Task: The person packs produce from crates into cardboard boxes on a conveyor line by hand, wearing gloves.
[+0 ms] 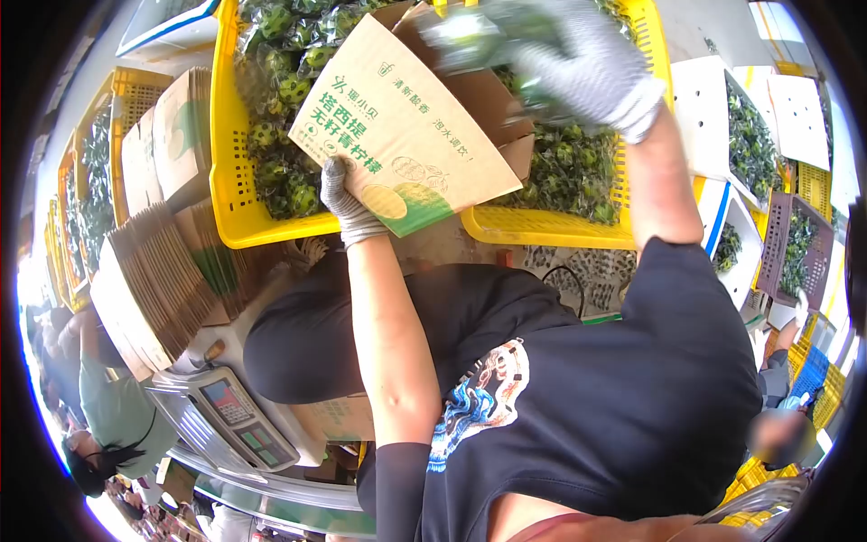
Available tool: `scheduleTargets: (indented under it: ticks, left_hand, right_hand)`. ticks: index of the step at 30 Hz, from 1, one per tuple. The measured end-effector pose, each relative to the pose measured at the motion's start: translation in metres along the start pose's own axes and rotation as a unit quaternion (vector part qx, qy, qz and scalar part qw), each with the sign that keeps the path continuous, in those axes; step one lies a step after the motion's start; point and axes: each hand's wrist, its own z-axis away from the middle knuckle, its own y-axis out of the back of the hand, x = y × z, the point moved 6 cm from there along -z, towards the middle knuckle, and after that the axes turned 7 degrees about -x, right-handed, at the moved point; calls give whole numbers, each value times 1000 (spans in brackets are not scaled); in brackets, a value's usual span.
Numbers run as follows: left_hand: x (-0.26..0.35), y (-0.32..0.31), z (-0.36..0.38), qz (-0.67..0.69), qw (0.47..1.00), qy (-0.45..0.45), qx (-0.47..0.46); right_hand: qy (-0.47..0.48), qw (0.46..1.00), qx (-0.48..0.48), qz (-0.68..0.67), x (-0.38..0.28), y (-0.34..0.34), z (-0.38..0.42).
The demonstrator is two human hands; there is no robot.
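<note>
An open cardboard box [406, 135] with green printing is tilted over two yellow crates. My left hand [348, 203], in a grey glove, grips the box's lower left edge. My right hand [587, 72], also gloved and blurred by motion, is closed on a clear bag of green fruit [479, 38] at the box's open side. Bagged green fruit fills the left yellow crate [233, 240] and the right yellow crate [551, 237]. The inside of the box is mostly hidden.
Folded cartons [149, 275] stand at the left, above a weighing scale [237, 420]. White crates [700, 113] and a brown crate [799, 244] of green fruit are on the right. One person [117, 406] is at lower left, another [781, 434] at lower right.
</note>
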Motion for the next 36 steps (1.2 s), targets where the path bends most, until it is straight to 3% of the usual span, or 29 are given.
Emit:
scheduleTargets:
  ticks: [1,2,4,6,8,9,11,13,15,16,18,20,25,27,31,36]
  left_hand:
    - [1,0,4,3,999,-21,27]
    - [3,0,6,4,998,-42,53]
    - [11,2,10,35,993,-66,94]
    - [19,10,13,78,986,-81,127]
    - [22,35,4,165,974,-100,122]
    - [20,47,0,190,969,-102,121]
    - [18,54,1,204,966,-102,126]
    - [18,45,6,194,966,-104,133]
    - [22,40,7,188,967,-107,132]
    - [24,39,7,184,968,-106,132]
    - [27,42,10,179,969,-100,137]
    - [28,43,12,171,971,-93,141]
    - [27,47,11,175,971,-87,138]
    - [29,55,10,176,970,-87,140]
    - [21,56,6,193,969,-85,130]
    - [8,46,18,214,965,-87,128]
  right_hand:
    - [40,997,-20,65,-37,-8,-11]
    - [40,992,-55,-109,-45,-10,-10]
    - [90,985,-11,-145,-31,-4,-10]
    - [-6,990,17,-138,23,-1,-14]
    - [-192,963,-93,-166,103,-34,-12]
    - [-337,915,-155,-159,160,-73,-1]
    - [-327,906,-255,85,279,-161,25]
    - [-420,849,-311,72,309,-204,35]
    - [-432,847,-301,77,305,-219,26]
    - [-446,845,-284,79,324,-238,20]
    - [-538,822,-179,-55,333,-259,13]
    - [-560,812,-156,-52,324,-271,23]
    - [-530,817,-184,135,332,-300,28]
    - [-545,797,-227,126,368,-327,31]
    - [-562,797,-209,68,362,-313,30]
    - [-449,872,-180,77,338,-266,39]
